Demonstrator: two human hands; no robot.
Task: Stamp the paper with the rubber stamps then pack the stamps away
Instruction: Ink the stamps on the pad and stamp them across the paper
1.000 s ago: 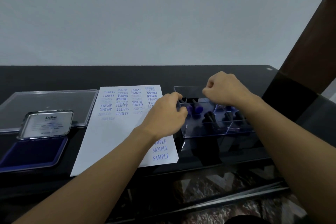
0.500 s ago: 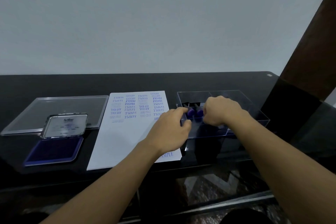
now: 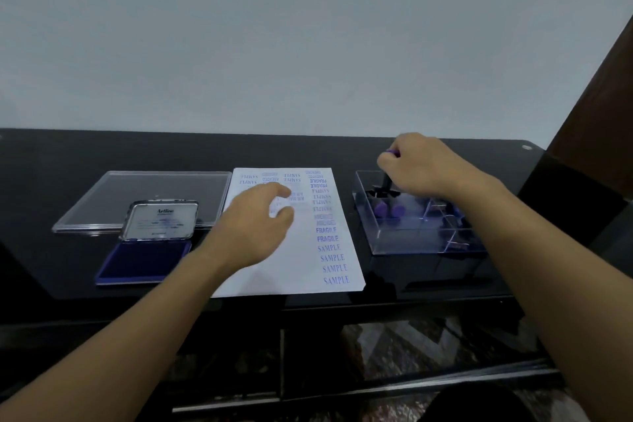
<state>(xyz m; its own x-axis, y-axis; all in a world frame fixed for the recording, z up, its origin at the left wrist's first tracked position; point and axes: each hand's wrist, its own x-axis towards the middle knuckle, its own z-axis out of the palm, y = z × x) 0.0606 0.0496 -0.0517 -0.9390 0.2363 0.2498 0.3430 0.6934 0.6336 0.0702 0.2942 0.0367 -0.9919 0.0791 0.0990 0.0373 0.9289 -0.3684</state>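
Clear box (image 3: pixel 404 243) under right fingers (image 3: pixel 387 161) pinching stamp (image 3: pixel 387 183); left fingers (image 3: pixel 274 190) loose over paper (image 3: pixel 308 271) by inkpad (image 3: pixel 140 260).

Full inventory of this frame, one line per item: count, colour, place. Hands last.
table: 1, black, under everything.
paper: 1, white, blue prints, centre.
ink pad: 1, blue, open, left of paper.
clear lid: 1, transparent, behind ink pad.
clear box: 1, transparent, right of paper.
stamps in box: at least 2, purple handles, left compartment; others blurred.
held stamp: 1, black with purple top, above box.
left hand: 1, relaxed, over paper.
right hand: 1, grips held stamp.
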